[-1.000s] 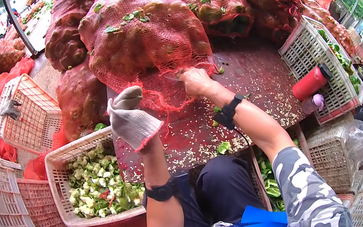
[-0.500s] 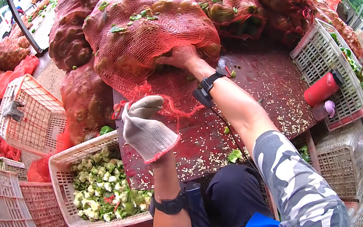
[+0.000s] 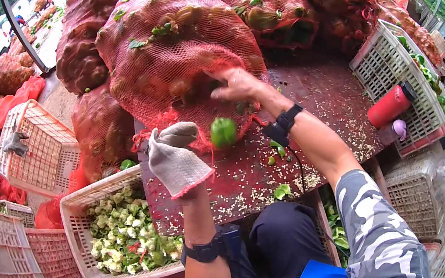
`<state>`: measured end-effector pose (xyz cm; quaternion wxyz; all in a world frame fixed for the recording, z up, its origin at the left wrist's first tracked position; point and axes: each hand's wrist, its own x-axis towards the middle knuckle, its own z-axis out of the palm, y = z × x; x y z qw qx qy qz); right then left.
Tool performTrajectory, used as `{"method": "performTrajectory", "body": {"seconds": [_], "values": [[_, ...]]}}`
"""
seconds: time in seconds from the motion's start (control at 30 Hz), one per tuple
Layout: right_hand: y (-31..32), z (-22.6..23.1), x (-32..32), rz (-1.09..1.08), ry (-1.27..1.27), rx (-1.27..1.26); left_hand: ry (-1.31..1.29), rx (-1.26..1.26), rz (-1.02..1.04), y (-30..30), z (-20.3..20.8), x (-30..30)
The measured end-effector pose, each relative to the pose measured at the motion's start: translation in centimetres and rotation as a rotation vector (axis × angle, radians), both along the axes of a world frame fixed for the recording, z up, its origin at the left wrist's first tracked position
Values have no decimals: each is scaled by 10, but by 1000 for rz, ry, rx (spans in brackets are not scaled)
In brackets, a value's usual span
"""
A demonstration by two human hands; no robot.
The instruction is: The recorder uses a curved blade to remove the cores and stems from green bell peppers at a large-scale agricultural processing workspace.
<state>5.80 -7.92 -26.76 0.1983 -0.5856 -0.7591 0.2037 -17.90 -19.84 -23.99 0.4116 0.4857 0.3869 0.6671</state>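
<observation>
Holds bare right hand (image 3: 242, 87), fingers apart, at the bulging red mesh sack (image 3: 174, 41), seemingly with plenty left inside, with one glossy green pepper (image 3: 223, 132) out beside the grey-gloved left hand (image 3: 174, 157) of unclear grip, and whitish-green scraps (image 3: 127, 238) already heaped in a cream plastic crate (image 3: 78, 225).

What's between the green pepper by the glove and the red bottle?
Head view: right forearm with black wrist strap, above red tabletop strewn with pale bits.
</observation>
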Motion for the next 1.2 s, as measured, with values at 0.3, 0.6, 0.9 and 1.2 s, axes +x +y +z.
{"method": "performTrajectory", "body": {"seconds": [0.3,0.6,0.9,1.2], "values": [[59,10,15,-331,-114,596,-59,-30,47,4,-9,-2],[89,22,-9,-307,-385,50,-99,-255,-43,4,9,4],[28,19,21,-265,-221,123,-171,-301,-74,2,8,10],[105,2,-1,-343,-582,-47,-18,-353,9,10,2,8]]}}
